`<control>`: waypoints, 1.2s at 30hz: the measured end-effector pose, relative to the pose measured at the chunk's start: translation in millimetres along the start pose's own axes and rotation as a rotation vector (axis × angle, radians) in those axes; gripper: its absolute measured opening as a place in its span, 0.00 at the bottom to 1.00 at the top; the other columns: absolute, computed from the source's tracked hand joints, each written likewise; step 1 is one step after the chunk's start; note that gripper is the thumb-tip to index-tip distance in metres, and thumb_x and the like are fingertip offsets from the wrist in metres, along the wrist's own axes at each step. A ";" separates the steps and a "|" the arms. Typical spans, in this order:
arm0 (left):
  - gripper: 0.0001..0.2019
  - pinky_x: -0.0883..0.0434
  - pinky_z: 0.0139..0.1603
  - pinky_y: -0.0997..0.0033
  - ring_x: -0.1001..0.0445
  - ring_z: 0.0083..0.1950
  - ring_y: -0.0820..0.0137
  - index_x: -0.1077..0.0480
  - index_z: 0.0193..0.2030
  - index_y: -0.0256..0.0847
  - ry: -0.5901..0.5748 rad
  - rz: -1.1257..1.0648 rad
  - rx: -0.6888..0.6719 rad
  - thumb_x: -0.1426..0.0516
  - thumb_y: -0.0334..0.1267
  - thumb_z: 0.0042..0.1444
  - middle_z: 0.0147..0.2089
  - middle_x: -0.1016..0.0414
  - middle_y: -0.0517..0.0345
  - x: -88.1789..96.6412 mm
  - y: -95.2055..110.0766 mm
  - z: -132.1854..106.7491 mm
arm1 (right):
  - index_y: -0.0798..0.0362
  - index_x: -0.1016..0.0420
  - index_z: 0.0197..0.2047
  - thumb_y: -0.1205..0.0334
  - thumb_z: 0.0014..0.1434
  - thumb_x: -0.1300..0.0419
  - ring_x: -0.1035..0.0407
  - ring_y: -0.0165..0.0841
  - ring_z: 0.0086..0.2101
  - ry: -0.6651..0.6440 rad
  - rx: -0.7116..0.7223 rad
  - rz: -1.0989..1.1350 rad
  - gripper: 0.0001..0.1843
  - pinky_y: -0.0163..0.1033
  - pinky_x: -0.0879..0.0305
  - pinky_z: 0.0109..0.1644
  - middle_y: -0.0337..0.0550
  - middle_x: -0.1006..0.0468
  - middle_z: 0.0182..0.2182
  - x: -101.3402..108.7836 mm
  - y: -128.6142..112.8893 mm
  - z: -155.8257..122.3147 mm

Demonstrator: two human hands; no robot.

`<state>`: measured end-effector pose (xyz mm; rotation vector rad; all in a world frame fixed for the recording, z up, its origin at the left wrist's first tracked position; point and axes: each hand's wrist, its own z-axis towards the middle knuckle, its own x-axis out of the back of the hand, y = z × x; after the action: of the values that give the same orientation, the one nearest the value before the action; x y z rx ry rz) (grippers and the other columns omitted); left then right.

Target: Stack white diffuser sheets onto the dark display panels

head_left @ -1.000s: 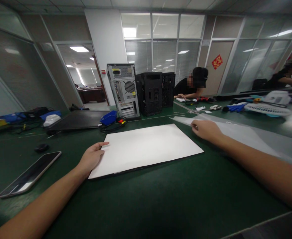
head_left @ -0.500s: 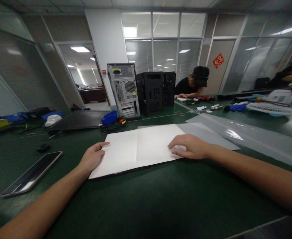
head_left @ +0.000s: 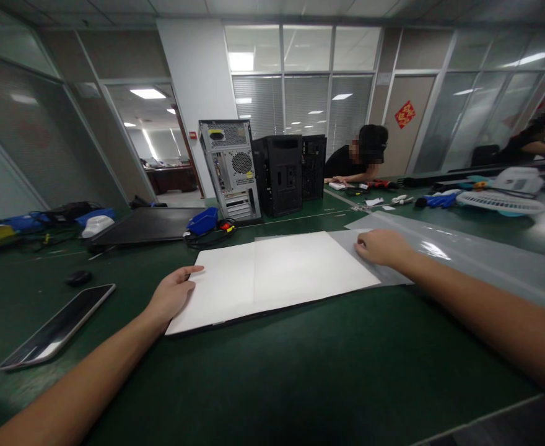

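One white panel lies between both hands.

Panel on table, phone left, plastic film right, computer cases behind

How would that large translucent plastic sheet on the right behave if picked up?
The translucent plastic sheet would probably flop and feel light, looking film-thin against the flat green tabletop. Its bright glare suggests a smooth, perhaps slippery surface.
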<state>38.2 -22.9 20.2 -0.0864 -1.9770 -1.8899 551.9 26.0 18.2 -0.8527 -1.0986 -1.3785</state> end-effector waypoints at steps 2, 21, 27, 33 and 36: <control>0.22 0.33 0.22 0.75 0.30 0.22 0.73 0.23 0.47 0.38 0.000 -0.002 0.004 0.43 0.24 0.44 0.32 0.21 0.57 -0.5 1.1 -1.2 | 0.51 0.18 0.41 0.45 0.62 0.48 0.26 0.49 0.36 -0.023 0.003 -0.006 0.23 0.51 0.32 0.37 0.56 0.20 0.37 -1.7 0.5 0.4; 0.26 0.28 0.36 0.68 0.21 0.40 0.63 0.25 0.53 0.38 -0.029 0.180 -0.085 0.35 0.43 0.46 0.49 0.19 0.48 5.2 -7.8 6.6 | 0.50 0.25 0.55 0.48 0.66 0.49 0.25 0.41 0.42 0.070 0.282 0.389 0.22 0.47 0.30 0.47 0.46 0.19 0.46 14.6 -46.4 -12.6; 0.27 0.29 0.43 0.67 0.22 0.45 0.62 0.25 0.55 0.36 -0.041 0.220 -0.114 0.35 0.44 0.47 0.51 0.20 0.47 6.6 -10.2 9.3 | 0.50 0.23 0.54 0.49 0.66 0.49 0.25 0.42 0.42 0.027 0.318 0.318 0.22 0.48 0.31 0.46 0.46 0.19 0.44 8.6 -38.2 -11.2; 0.26 0.28 0.36 0.70 0.22 0.39 0.65 0.25 0.55 0.38 -0.030 0.192 -0.096 0.35 0.40 0.46 0.47 0.19 0.50 5.2 -7.8 6.3 | 0.50 0.26 0.57 0.47 0.66 0.48 0.28 0.42 0.50 -0.005 0.416 0.433 0.24 0.50 0.33 0.55 0.47 0.22 0.52 6.0 -43.7 -13.6; 0.26 0.29 0.32 0.72 0.23 0.34 0.68 0.25 0.54 0.39 -0.031 0.122 -0.058 0.38 0.33 0.45 0.45 0.19 0.52 2.7 -4.5 4.0 | 0.49 0.26 0.58 0.46 0.66 0.47 0.29 0.43 0.51 -0.034 0.448 0.485 0.24 0.50 0.34 0.56 0.47 0.23 0.53 5.8 -45.3 -14.8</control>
<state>33.4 -20.0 16.9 -0.2481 -1.8917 -1.8773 507.9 7.6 12.8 -0.7458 -1.0805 -0.6835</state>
